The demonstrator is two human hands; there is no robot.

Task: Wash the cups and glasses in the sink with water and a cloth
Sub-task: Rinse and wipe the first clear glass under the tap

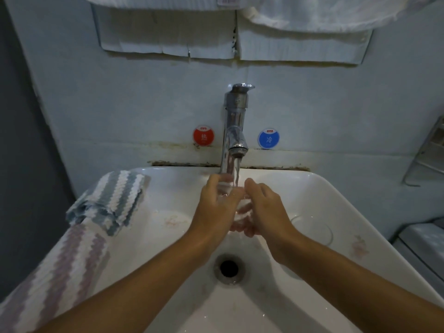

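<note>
A clear glass [228, 195] is gripped by the left hand [216, 205] at frame centre and rinsed under the tap [234, 131]; right hand [262, 207] loosely curled beside it. Next, probably, the cloth [113, 200] must be taken.

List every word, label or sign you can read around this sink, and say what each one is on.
"OYO" and the character "热": red round sticker on the wall left of the tap.
"OYO" and the character "冷": blue round sticker on the wall right of the tap.
Smaller print beneath each character: too small to read.
Tag on the white towel at the top edge: blurred, unreadable.
Faint pinkish marks on the sink: not legible as text.
</note>
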